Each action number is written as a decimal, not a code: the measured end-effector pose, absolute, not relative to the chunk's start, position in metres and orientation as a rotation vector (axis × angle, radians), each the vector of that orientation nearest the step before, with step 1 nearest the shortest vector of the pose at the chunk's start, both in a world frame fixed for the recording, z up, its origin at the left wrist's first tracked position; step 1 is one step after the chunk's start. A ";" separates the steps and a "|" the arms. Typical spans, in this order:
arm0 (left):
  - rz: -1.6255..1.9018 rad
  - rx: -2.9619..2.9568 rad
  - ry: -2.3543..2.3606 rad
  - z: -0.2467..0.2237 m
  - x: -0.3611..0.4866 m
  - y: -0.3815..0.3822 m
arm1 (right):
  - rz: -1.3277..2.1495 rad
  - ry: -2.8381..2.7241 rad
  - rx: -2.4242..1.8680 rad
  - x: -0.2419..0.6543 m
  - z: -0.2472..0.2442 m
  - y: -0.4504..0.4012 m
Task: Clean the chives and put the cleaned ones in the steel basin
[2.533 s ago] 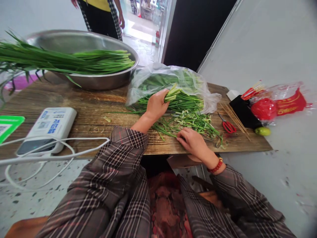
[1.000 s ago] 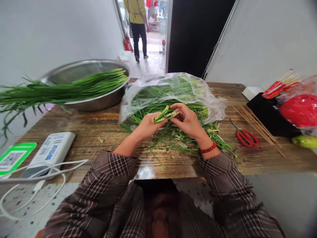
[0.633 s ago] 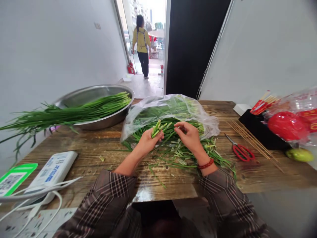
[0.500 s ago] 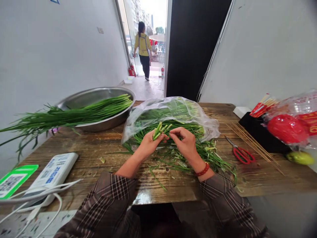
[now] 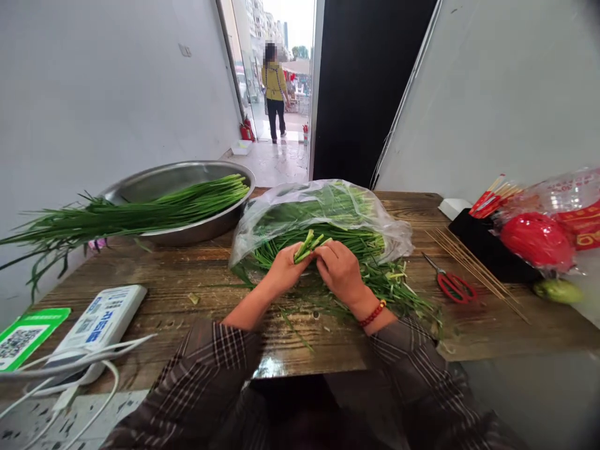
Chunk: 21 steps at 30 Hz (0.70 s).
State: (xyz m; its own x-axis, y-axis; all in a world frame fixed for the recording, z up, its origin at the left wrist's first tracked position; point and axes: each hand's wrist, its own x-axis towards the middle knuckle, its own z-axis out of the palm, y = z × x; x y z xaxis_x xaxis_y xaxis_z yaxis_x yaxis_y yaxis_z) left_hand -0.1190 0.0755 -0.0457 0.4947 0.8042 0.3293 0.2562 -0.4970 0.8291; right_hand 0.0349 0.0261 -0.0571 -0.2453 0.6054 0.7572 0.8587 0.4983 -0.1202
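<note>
My left hand [image 5: 285,267] is closed around a small bunch of garlic chives [image 5: 307,245], their pale cut ends pointing up. At the stem ends, my right hand [image 5: 338,269] pinches with thumb and fingers against the bunch; its fingertips are partly hidden. Just behind both hands, a clear plastic bag [image 5: 281,206] lies open over a large heap of chives [image 5: 323,236]. Loose trimmings and leaves [image 5: 398,287] are scattered under and right of my right hand. A steel basin [image 5: 187,169] at the left holds more chives [image 5: 187,203], whose leaves hang over its rim.
Red-handled scissors [image 5: 455,287] and thin bamboo skewers [image 5: 473,269] lie at the right, beside a black box [image 5: 492,253] and red packages [image 5: 537,240]. At the left are a white device [image 5: 96,328], cables [image 5: 112,375] and a green code card [image 5: 30,340]. A person [image 5: 275,90] walks beyond the doorway.
My right hand has moved left, up against the stem ends in my left hand. The person in the doorway has walked a little farther away. The view has shifted slightly.
</note>
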 end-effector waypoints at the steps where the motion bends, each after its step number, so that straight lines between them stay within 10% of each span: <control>1: 0.959 2.001 0.860 -0.046 -0.118 0.076 | -0.432 -1.968 -1.225 0.033 -0.057 0.026; 21: 0.947 1.992 1.012 -0.045 -0.120 0.073 | -0.218 -1.735 -1.160 0.073 -0.041 0.026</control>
